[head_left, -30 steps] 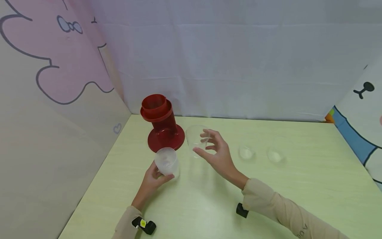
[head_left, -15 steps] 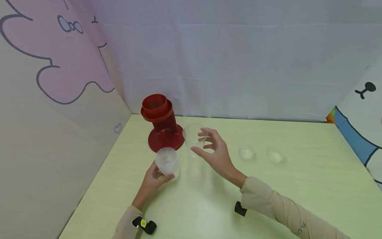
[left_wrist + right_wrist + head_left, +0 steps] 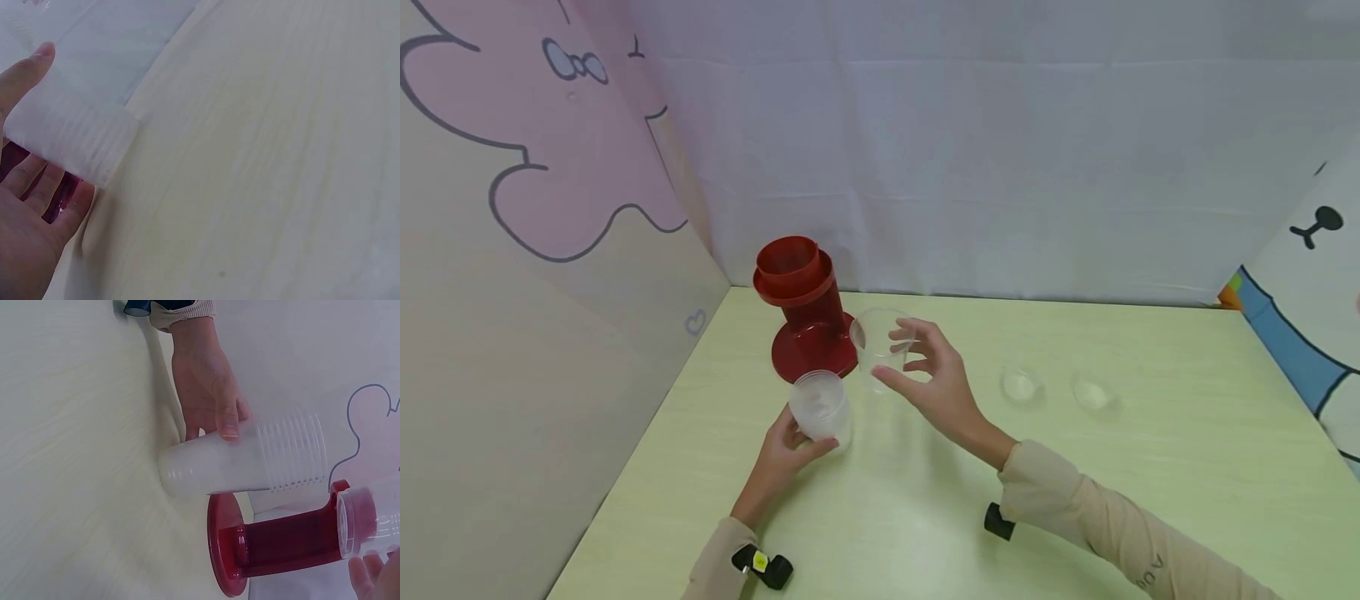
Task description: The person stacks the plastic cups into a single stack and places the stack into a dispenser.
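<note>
Near the table's middle, my left hand (image 3: 778,454) grips a stack of nested clear plastic cups (image 3: 818,404). The right wrist view shows the stack's several rims (image 3: 292,450) and my left thumb across its side. To the right and slightly farther back, my right hand (image 3: 942,387) holds a single clear plastic cup (image 3: 871,358) with thumb and fingers around its side. A red stand (image 3: 811,329) with a round base and a ringed tube on top stands just behind both hands. In the head view the single cup overlaps the edge of its base.
Two small clear round objects, perhaps cups, sit on the table to the right: one clear object (image 3: 1020,385) and another clear object (image 3: 1093,392). A pale cloth wall (image 3: 970,183) closes off the back. The printed left wall (image 3: 572,358) runs along the table's (image 3: 1150,467) left edge.
My right hand has moved a little to the left with the single cup, closer to the red stand and the stack. My left hand and the stack have stayed in place.
</note>
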A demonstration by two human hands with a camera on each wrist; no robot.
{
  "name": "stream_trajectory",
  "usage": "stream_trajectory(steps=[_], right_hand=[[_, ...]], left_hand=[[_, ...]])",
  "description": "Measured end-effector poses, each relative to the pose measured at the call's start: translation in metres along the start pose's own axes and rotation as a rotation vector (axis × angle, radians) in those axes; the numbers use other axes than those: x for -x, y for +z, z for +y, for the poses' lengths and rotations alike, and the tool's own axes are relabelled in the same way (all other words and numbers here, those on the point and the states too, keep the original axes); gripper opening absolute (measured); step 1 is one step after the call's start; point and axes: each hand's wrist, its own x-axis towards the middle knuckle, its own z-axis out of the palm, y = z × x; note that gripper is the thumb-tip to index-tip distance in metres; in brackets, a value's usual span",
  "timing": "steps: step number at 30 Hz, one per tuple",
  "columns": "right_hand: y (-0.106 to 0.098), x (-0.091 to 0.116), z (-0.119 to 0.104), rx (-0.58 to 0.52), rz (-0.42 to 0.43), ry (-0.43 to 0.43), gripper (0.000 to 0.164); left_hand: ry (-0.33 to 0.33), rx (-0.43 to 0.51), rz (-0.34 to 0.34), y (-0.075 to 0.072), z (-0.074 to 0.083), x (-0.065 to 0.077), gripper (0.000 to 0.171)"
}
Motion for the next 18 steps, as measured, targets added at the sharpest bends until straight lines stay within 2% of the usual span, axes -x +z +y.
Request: stream_trajectory(steps=[2,3,5,9,10,15,18], right_hand=[[0.001,0.001,-0.01,0.0,-0.007,0.008,0.056],[0.001,0.0,-0.01,0.004,-0.01,0.0,0.056],[0.002,-0.001,-0.01,-0.004,-0.014,-0.008,0.056],[0.004,-0.003,0.007,-0.016,-0.018,-0.026,0.058],[0.004,-0.003,0.006,-0.025,-0.019,-0.023,0.058],[0.007,-0.004,0.006,-0.022,-0.021,-0.029,0.059],[0.008,-0.004,0.005,-0.017,-0.023,-0.026,0.059]], left_hand=[[0.004,0.006,-0.009,0.0,0.005,0.001,0.074],[0.003,0.009,-0.013,0.0,0.009,0.002,0.074],[0.009,0.013,-0.012,0.0,0.01,0.003,0.074],[0.02,0.01,-0.005,0.0,0.005,0.002,0.074],[0.026,0.011,-0.002,0.0,0.0,0.001,0.074],[0.036,0.015,-0.011,-0.001,-0.001,0.001,0.074],[0.018,0.016,-0.017,-0.001,0.001,0.001,0.075]])
